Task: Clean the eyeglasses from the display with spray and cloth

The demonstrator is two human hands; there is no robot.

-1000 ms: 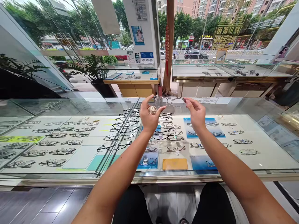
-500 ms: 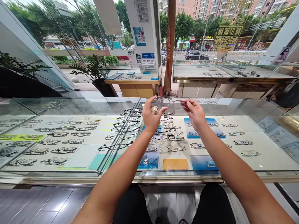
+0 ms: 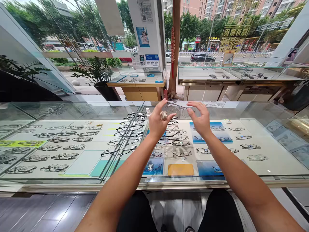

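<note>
Left hand (image 3: 157,121) grips thin-framed glasses (image 3: 178,109), right hand (image 3: 201,120) open beside them; mirrored lettering (image 3: 235,32) reads 隐形眼镜.

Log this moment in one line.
left hand: at glasses, holds pale wad | right hand: near glasses | below: showcase, more eyewear

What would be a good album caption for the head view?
Left hand and right hand at thin-rimmed glasses, above a glass counter displaying rows of eyewear.

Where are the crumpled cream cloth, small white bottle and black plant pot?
Crumpled cream cloth (image 3: 163,115): head view, bundle's middle.
Small white bottle (image 3: 148,113): head view, body.
Black plant pot (image 3: 107,92): head view, side.
</note>
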